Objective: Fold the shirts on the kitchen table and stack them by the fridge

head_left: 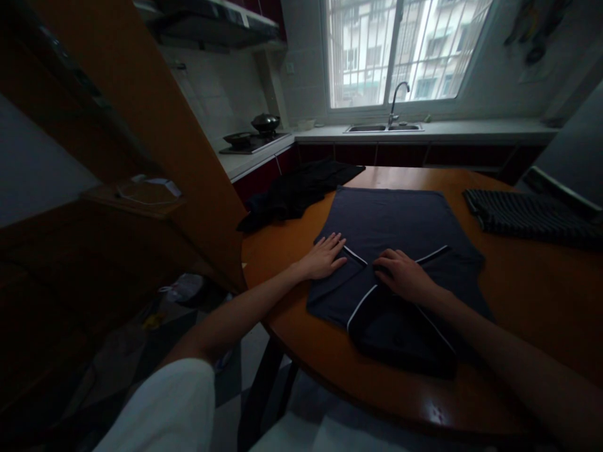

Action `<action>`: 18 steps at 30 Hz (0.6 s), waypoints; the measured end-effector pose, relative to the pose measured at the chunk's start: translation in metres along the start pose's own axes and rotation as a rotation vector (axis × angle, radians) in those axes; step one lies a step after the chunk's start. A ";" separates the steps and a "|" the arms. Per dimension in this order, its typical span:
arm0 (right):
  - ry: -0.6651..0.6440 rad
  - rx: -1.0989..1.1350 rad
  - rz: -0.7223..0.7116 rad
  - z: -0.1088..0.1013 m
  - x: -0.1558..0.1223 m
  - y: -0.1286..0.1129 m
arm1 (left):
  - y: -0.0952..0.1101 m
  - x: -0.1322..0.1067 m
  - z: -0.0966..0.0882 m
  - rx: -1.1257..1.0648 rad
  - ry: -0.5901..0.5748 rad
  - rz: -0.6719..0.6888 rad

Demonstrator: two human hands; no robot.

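A dark blue-grey shirt (391, 216) with white-edged black trim lies spread on the round wooden table. Its black, white-piped part (400, 336), which looks like a collar, is nearest to me. On the shirt's left side my left hand (325, 256) rests flat, fingers spread, beside a short strip of white piping. My right hand (405, 275) is curled over the middle of the shirt, its fingers closed on the dark fabric just above the black part. What lies under those fingers is partly hidden.
Black clothing (301, 188) lies heaped at the table's far left edge. To the right sits a striped dark cloth (522, 213). Behind the wooden table (301, 358) are a counter with a sink (367, 129) and a stove with a pan (265, 122).
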State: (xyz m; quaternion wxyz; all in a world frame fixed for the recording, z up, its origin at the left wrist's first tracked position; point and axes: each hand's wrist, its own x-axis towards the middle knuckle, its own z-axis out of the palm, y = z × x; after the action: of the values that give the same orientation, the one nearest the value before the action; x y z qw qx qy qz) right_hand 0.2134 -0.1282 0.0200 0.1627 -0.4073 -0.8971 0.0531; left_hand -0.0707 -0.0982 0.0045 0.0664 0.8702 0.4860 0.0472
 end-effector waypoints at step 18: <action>0.025 0.214 -0.001 -0.016 0.006 0.013 | 0.004 -0.089 -0.029 0.010 -0.168 0.319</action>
State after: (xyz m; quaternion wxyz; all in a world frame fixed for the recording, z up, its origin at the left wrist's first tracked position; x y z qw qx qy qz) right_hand 0.2243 -0.1157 0.0339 0.2165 -0.3876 -0.8845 0.1432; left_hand -0.1182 -0.1746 0.0322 0.0943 0.9373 0.3349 -0.0180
